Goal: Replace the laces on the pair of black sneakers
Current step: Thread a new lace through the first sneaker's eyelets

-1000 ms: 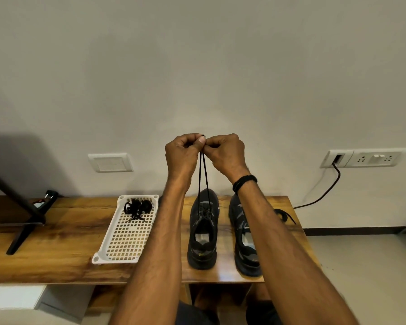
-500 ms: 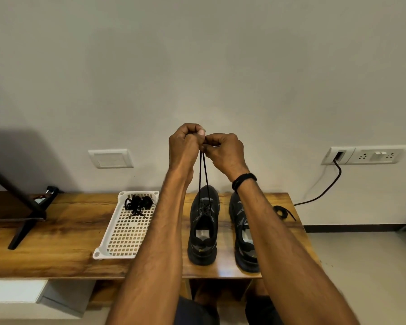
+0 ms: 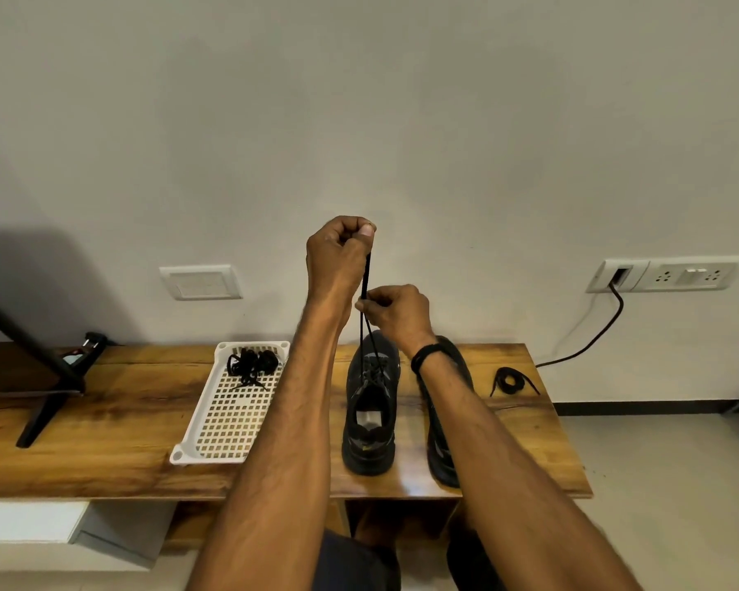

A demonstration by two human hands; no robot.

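Lace (image 3: pixel 365 275): thin, limp, light, probably slippery. Left hand (image 3: pixel 336 260) pinches its top; right hand (image 3: pixel 397 313) pinches strands lower. Best held near tips.

Glossy wooden bench (image 3: pixel 103 441), perforated white plastic tray (image 3: pixel 227 424)

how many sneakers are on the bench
2. The left sneaker stands on the wooden bench, right of the white tray; the right sneaker stands beside it, partly hidden behind the right forearm.
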